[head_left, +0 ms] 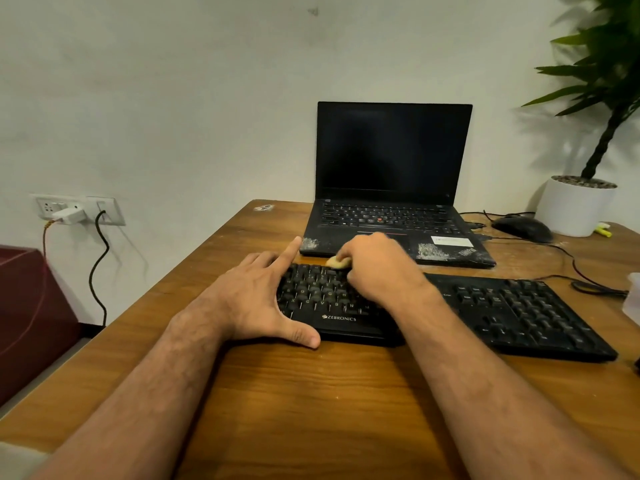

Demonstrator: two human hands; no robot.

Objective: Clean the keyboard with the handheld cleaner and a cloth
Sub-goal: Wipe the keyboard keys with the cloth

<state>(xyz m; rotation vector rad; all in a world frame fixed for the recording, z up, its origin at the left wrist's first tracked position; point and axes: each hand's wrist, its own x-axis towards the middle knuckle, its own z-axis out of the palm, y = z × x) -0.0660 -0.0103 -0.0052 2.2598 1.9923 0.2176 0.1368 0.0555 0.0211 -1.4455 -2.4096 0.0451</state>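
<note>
A black Zebronics keyboard (502, 306) lies across the wooden desk (311, 393). My left hand (256, 296) rests flat on its left end, fingers spread and thumb along the front edge. My right hand (377, 265) is curled over the top key rows and grips a small yellowish cloth (337, 262), which pokes out at the fingertips and touches the keys. No handheld cleaner is in view.
An open black laptop (394, 188) with scuffed palm rest stands just behind the keyboard. A black mouse (523, 228) and cables lie right of it, beside a white plant pot (576, 209). A wall socket with plugs (76, 209) is at left. A clear object (632, 299) sits at the right edge.
</note>
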